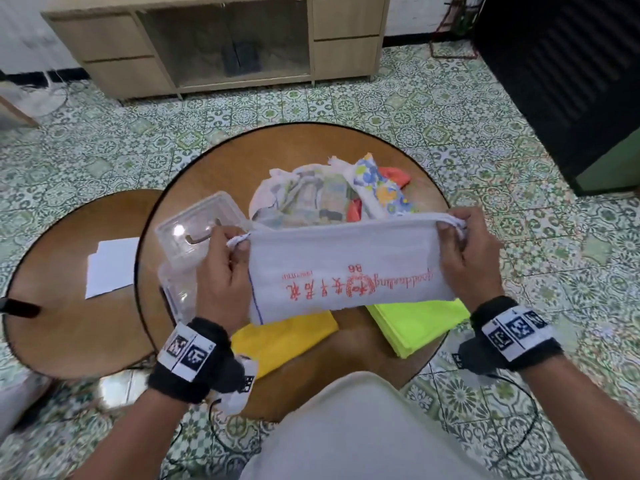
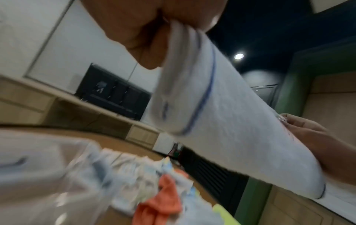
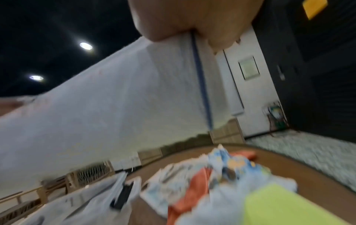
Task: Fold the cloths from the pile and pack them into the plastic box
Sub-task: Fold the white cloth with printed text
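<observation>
White cloth: white towel (image 1: 349, 268) with red print and a thin blue stripe at its end, held in the air above the near half of the round table (image 1: 360, 341); it hangs doubled, fold line on top, red print upside down to the wearer
Left hand: left hand (image 1: 221, 271) pinches the top left corner, fingers curled on bunched layers; the left wrist view shows the cloth (image 2: 221, 121) clamped under the thumb
Right hand: right hand (image 1: 467, 258) grips the top right corner the same way
Step in hand: judged mid-fold on this towel; one lengthwise fold looks made, cloth stretched taut between both grips
Next move: likely bring the two ends together or lay it flat for a crosswise fold; calls for matched corners and even tension
Plastic box: clear box (image 1: 197, 237) left of the towel on the table, partly behind the left hand; contents unclear
Pile: unfolded cloths (image 1: 329, 199) heaped beyond the towel; orange and flowered pieces among them
Nearby: yellow cloth (image 1: 287, 337) and lime-green cloth (image 1: 419, 323) lie flat beneath the towel
</observation>
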The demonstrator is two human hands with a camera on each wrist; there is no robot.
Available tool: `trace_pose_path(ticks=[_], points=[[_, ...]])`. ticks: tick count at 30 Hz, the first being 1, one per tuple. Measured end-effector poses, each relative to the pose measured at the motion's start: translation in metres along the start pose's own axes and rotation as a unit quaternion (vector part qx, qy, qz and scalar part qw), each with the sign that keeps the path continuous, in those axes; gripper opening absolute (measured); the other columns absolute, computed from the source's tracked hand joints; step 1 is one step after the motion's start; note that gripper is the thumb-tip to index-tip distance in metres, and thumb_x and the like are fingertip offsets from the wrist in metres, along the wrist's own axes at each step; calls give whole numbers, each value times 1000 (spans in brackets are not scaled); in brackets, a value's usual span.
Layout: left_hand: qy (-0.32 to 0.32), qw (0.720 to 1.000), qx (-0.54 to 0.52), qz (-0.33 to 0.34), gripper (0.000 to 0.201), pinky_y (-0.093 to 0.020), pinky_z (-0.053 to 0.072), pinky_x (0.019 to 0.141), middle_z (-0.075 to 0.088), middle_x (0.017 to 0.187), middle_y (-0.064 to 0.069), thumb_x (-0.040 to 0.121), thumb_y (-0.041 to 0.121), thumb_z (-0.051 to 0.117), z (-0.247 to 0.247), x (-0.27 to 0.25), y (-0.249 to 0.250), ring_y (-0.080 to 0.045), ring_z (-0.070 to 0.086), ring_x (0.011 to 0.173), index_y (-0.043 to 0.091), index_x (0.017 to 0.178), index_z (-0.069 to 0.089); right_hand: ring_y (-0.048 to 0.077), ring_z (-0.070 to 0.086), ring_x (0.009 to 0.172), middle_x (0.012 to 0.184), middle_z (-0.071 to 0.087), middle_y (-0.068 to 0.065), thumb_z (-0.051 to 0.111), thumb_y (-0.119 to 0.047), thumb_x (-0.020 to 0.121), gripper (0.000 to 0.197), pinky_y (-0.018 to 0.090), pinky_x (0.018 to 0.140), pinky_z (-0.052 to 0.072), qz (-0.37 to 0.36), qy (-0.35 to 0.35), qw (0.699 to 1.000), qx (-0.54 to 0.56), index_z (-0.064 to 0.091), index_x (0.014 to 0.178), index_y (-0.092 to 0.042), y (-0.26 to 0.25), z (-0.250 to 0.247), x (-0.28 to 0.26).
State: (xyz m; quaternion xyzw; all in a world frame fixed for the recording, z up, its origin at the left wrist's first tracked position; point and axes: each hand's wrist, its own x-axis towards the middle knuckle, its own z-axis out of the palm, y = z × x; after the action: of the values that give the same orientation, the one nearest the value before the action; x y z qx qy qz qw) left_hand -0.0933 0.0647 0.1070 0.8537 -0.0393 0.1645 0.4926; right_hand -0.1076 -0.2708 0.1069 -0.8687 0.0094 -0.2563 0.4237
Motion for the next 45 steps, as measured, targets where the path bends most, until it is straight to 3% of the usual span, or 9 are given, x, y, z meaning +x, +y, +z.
trace_pose_path(ticks=[5,10,14,17,24,34,40,43,45], points=[[-80,977,-116,-161,7,-32,45,56,56,70,-6,94,28,55,-20,-64,-50,-19,53,64,27,87,57,2,36,59,67,45,-18,52,-30,92,18,1,60,32,36,-114,993,-3,55,92,-13,9,13,-42],[-96,940,-213,-249,16,-21,43,62,60,65,8,92,-4,54,-36,-79,-48,-10,54,66,3,79,56,1,51,67,74,62,-6,58,-38,88,18,19,60,39,92,-182,978,44,63,83,-22,13,18,-47],[-94,947,-223,-212,19,-24,49,59,62,65,4,86,3,64,-63,-54,-43,-11,56,63,17,73,64,-8,56,67,68,65,-21,69,-3,87,43,11,65,42,95,-220,964,111,70,74,-43,-1,12,-18],[-99,957,-222,-162,5,-17,51,56,65,63,10,83,-3,62,-84,-34,-23,-4,60,60,1,85,63,-4,63,72,74,72,-19,69,3,81,36,13,70,49,87,-221,953,187,77,79,-32,-19,-5,6],[-112,937,-161,-288,8,-34,54,61,65,74,-13,89,5,63,-53,8,-34,-22,63,64,5,82,60,12,63,74,79,70,-3,72,-41,80,23,31,69,49,143,-145,977,57,71,80,-18,-11,49,29],[-97,991,-20,-85,15,-38,41,50,52,54,-8,81,19,61,26,-22,26,-26,48,52,12,68,55,13,56,59,64,61,3,70,-23,84,15,23,56,45,108,-179,975,73,65,76,-12,-105,112,-30],[-103,991,-27,-79,29,-20,33,49,44,55,9,77,32,70,26,-38,23,-9,39,49,15,70,48,22,62,64,64,66,8,53,-26,90,31,43,66,54,144,-268,945,117,71,73,-8,-104,107,-42],[-137,987,-11,-84,34,-19,33,52,44,56,13,75,28,78,22,-43,15,-6,40,53,18,73,46,1,66,80,84,74,-3,53,-1,85,28,19,76,52,149,-333,924,119,77,97,-10,-97,96,-41],[-161,985,-6,-66,26,-24,34,55,48,59,13,78,14,75,20,-43,7,-5,42,54,17,74,49,4,65,95,97,70,-10,55,6,75,44,24,87,51,63,-331,938,76,73,107,-18,-86,90,-35]])
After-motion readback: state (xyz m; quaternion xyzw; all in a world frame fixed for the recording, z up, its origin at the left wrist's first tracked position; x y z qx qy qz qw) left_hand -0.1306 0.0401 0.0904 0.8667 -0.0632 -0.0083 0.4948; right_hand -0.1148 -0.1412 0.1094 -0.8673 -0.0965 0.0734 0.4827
